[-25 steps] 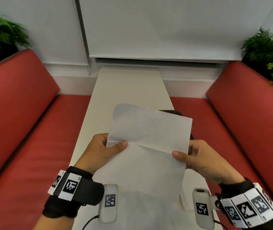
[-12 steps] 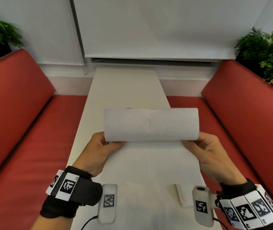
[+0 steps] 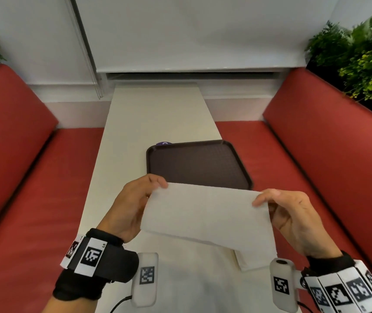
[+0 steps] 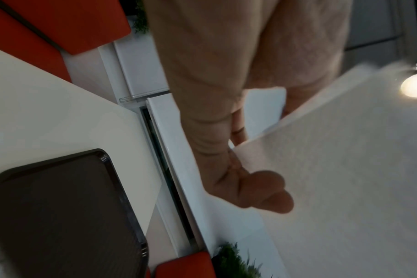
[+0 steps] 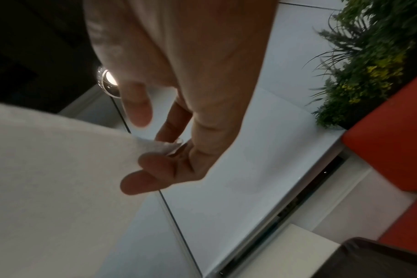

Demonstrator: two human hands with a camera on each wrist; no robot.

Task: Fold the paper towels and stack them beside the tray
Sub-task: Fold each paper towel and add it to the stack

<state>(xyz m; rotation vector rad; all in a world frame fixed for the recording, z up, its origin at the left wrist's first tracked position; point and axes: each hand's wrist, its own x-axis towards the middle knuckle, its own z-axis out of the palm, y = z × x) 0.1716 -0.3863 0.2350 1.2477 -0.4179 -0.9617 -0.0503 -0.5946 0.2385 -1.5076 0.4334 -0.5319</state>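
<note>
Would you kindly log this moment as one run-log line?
left hand: pinches paper towel | right hand: pinches same towel | towel: held above table | tray: empty

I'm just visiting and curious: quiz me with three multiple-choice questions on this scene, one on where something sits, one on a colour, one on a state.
1. Where is the tray?
A. on the table
B. on a bench
C. on the floor

2. What colour are the benches?
A. blue
B. red
C. grey

3. What is on the tray?
A. a folded stack
B. a cup
C. nothing

Answers:
1 A, it lies on the white table.
2 B, both cushions are red.
3 C, its surface is bare; both hands hold the paper towel in front of it.
</note>
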